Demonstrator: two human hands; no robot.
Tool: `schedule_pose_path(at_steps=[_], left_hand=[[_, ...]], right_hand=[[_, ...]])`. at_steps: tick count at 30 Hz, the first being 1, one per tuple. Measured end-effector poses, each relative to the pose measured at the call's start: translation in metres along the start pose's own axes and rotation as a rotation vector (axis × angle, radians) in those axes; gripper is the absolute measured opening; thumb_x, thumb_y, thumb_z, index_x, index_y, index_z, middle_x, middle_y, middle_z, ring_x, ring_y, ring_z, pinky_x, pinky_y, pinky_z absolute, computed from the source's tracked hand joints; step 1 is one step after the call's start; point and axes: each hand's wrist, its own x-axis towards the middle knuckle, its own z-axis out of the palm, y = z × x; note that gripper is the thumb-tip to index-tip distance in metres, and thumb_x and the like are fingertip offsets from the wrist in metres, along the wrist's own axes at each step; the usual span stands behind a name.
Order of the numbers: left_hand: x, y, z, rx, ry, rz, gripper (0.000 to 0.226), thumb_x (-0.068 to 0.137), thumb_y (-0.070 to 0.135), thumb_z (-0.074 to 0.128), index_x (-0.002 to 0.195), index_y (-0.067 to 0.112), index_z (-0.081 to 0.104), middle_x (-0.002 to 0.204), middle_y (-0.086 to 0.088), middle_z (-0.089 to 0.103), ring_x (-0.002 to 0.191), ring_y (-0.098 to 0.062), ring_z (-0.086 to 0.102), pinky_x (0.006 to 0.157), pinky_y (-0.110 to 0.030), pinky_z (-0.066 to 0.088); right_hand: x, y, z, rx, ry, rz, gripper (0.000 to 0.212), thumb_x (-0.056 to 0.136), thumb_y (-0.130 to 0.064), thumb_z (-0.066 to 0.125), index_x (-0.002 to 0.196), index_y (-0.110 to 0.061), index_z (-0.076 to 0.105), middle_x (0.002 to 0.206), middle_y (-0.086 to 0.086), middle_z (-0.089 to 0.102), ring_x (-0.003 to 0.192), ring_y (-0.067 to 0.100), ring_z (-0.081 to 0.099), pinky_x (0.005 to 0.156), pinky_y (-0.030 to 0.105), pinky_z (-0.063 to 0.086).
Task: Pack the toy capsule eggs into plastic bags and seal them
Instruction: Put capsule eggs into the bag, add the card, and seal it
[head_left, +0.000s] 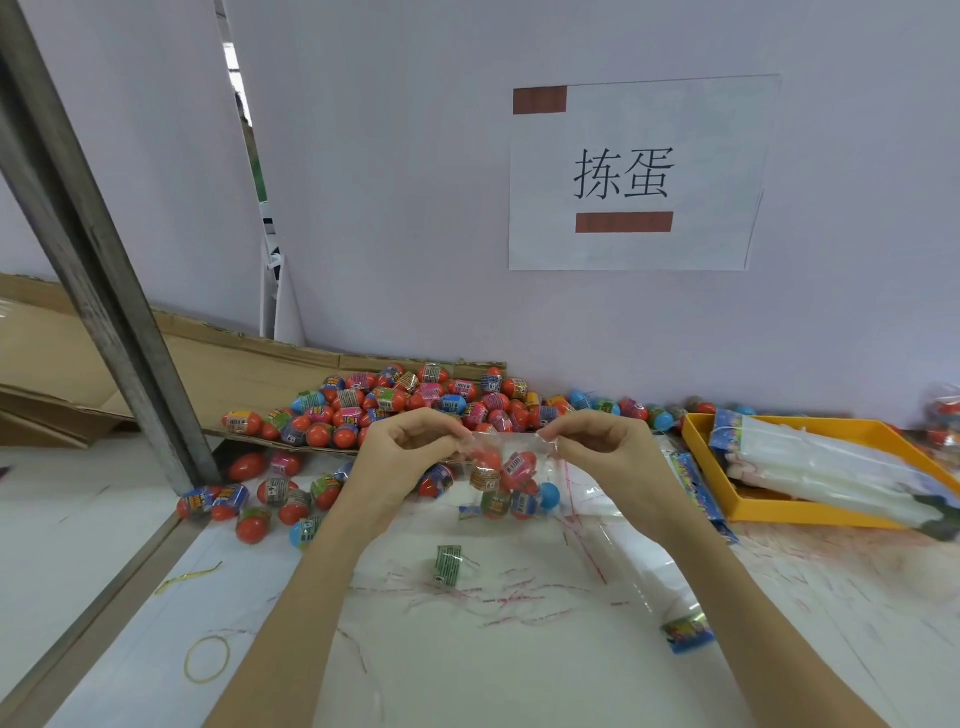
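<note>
White desk (519, 665) under my arms, red thread scraps strewn over it. Wall sign (636, 174) ahead. Heap of capsule eggs (395, 405) on cardboard sheet (249, 358) at desk's far side, strays spilling down left. Yellow tray (769, 506) at right, bundle of empty bags (831, 467) in it. My left hand (402, 460) and right hand (610, 457): each grip pinching top corner of clear plastic bag (511, 483), raised above desk, several eggs inside. Loose green label (448, 565) below bag. Yellow rubber band (208, 659) near left.

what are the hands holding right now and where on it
Both hands hold one clear plastic bag with eggs inside: left hand and right hand each pinch its top edge.
</note>
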Motion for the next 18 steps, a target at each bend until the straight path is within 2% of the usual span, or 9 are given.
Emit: schedule_pose_path(at_steps=[3, 8, 13, 16, 18], left_hand=[[-0.0019, 0.0016, 0.0011, 0.052, 0.015, 0.036, 0.032, 0.093, -0.005, 0.069, 0.093, 0.023, 0.084, 0.099, -0.003, 0.081, 0.097, -0.017, 0.076, 0.085, -0.022, 0.059], [-0.0043, 0.0034, 0.0007, 0.126, 0.003, 0.092, 0.026, 0.094, -0.006, 0.068, 0.098, 0.014, 0.084, 0.101, 0.0, 0.081, 0.099, -0.015, 0.076, 0.087, -0.02, 0.058], [-0.0048, 0.004, -0.0004, 0.105, -0.005, 0.08, 0.028, 0.098, -0.008, 0.061, 0.102, 0.009, 0.083, 0.107, 0.0, 0.079, 0.101, -0.017, 0.075, 0.091, -0.024, 0.058], [-0.0048, 0.004, 0.0018, 0.067, 0.007, 0.076, 0.012, 0.095, 0.006, 0.074, 0.103, 0.01, 0.083, 0.104, -0.004, 0.08, 0.1, -0.021, 0.076, 0.09, -0.025, 0.059], [-0.0042, 0.0047, 0.0047, 0.064, 0.016, 0.085, 0.013, 0.087, 0.01, 0.083, 0.1, 0.013, 0.083, 0.1, -0.003, 0.08, 0.096, -0.02, 0.077, 0.086, -0.024, 0.06]], right_hand=[[-0.0002, -0.0003, 0.0004, -0.006, 0.001, -0.001, 0.026, 0.094, 0.0, 0.069, 0.095, -0.023, 0.083, 0.094, -0.002, 0.079, 0.093, 0.014, 0.074, 0.08, 0.016, 0.057], [-0.0001, -0.0003, -0.0017, -0.057, -0.002, 0.0, 0.024, 0.094, -0.002, 0.071, 0.098, -0.022, 0.083, 0.095, -0.005, 0.08, 0.094, 0.012, 0.074, 0.08, 0.015, 0.056], [0.0, -0.0006, -0.0039, -0.097, 0.001, -0.011, 0.035, 0.095, 0.004, 0.065, 0.097, -0.026, 0.083, 0.096, -0.008, 0.08, 0.097, 0.01, 0.073, 0.082, 0.015, 0.056], [0.0003, -0.0008, -0.0036, -0.105, 0.002, -0.005, 0.041, 0.096, 0.008, 0.059, 0.096, -0.026, 0.083, 0.097, -0.006, 0.08, 0.097, 0.013, 0.073, 0.085, 0.018, 0.057], [0.0004, -0.0009, -0.0034, -0.079, 0.006, -0.009, 0.037, 0.098, 0.005, 0.058, 0.097, -0.022, 0.083, 0.098, -0.003, 0.08, 0.096, 0.016, 0.073, 0.088, 0.023, 0.059]])
